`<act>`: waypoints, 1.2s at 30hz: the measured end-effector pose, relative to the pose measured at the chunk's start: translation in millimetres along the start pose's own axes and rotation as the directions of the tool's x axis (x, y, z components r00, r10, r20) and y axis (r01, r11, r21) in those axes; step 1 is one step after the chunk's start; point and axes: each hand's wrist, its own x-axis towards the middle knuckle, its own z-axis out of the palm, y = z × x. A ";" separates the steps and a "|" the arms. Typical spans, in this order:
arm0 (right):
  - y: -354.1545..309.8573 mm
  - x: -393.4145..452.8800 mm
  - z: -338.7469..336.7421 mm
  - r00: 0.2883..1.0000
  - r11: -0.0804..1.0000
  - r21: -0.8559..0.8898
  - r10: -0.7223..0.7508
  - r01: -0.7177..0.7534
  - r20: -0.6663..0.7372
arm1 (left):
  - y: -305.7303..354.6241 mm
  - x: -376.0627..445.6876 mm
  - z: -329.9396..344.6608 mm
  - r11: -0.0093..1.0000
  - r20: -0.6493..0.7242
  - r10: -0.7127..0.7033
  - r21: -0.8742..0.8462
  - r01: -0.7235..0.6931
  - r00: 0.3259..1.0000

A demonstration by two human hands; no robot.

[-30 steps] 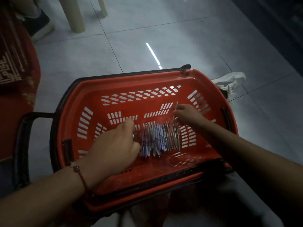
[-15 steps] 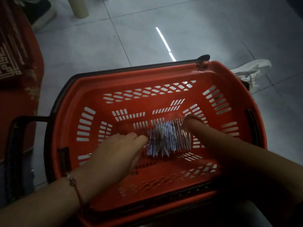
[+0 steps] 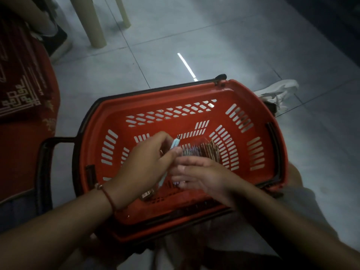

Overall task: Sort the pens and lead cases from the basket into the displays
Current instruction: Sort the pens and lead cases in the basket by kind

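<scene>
Inside the red basket (image 3: pixel 253 98), the left hand (image 3: pixel 144 164) pinches a light-blue pen (image 3: pixel 171 152), likely singling it out. The right hand (image 3: pixel 202 172), blurred, lies over the pen bundle (image 3: pixel 202 151); its grasp can't be told.

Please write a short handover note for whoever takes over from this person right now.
Left hand: grips one light blue pen, lifted over the red basket.
Right hand: blurred, fingers spread over the near end of the pen pile; grip unclear.
Done: one pen picked out.
Left: the remaining pile in the basket; no display is in view, so nothing visibly sorted yet.
</scene>
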 end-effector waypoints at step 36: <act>63.8 181.3 -98.8 0.843 0.357 -0.764 0.238 -0.537 -0.481 | -71.6 -33.6 16.1 0.760 0.409 -0.200 0.638 -0.122 0.890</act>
